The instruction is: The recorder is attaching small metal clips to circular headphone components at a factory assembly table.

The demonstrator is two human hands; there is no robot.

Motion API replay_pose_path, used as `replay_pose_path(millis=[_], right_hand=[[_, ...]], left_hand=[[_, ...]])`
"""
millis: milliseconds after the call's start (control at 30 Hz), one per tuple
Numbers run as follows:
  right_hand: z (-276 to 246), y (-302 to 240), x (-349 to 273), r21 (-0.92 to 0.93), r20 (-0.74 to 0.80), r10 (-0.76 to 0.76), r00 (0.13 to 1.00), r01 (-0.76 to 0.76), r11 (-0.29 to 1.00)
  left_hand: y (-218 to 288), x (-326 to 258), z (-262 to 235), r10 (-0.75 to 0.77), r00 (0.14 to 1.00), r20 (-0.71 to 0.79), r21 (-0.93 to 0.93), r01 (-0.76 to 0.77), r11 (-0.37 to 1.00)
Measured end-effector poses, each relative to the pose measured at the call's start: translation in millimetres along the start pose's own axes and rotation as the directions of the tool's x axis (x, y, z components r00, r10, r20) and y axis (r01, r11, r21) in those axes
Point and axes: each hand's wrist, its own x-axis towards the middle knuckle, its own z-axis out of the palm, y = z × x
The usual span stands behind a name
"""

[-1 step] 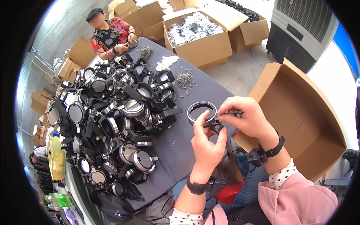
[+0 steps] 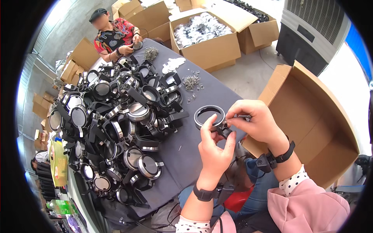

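My left hand (image 2: 215, 153) grips a round black-and-steel lid (image 2: 205, 117) with a black handle part. Its fingers and thumb close round the handle side, and the dark, ringed face is turned upward. At the lid's near right edge, thumb and forefinger of my right hand (image 2: 256, 122) pinch together. A small, thin, dark metal piece (image 2: 246, 116) sticks out between those fingers; its exact kind is unclear. Left of my hands, a large heap of similar lids (image 2: 138, 111) with black handles covers much of the grey table (image 2: 171, 153).
Small metal clips (image 2: 190, 82) lie in a loose pile beyond my hands, near white pieces (image 2: 173, 65) and another metal pile (image 2: 150, 53). An open cardboard box (image 2: 311, 116) stands at right. Across the table, another person (image 2: 116, 37) handles a similar lid. A filled box (image 2: 210, 48) stands behind.
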Motion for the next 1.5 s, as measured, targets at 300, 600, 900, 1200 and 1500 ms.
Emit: replay_pose_path(millis=[300, 600, 900, 1200, 1500], right_hand=[[6.2, 22.5, 6.9, -0.032, -0.174, -0.005, 0.985, 0.000, 1.000], [26.7, 86.1, 22.2, -0.334, 0.003, 0.258, 0.966, -0.243, 0.911], [22.1, 98.3, 160.7, -0.483, 0.130, -0.141, 0.981, 0.187, 0.856], [71.4, 176.7, 324.6, -0.867, 0.195, 0.162, 0.967, 0.093, 0.489], [100.8, 207.4, 346.2, -0.825, 0.192, 0.201, 0.961, 0.047, 0.563]], left_hand=[[-3.3, -0.6, -1.8, -0.114, 0.993, -0.018, 0.001, 0.114, 0.993], [-6.9, -2.5, 4.5, 0.083, 0.994, -0.067, 0.085, -0.077, 0.993], [7.4, -10.6, -16.6, 0.053, 0.990, -0.131, -0.170, -0.075, 0.983], [8.6, -19.1, -15.4, -0.093, 0.989, -0.115, -0.493, 0.024, 0.870], [2.6, -23.6, -12.1, -0.058, 0.988, -0.141, -0.502, -0.021, 0.864]])
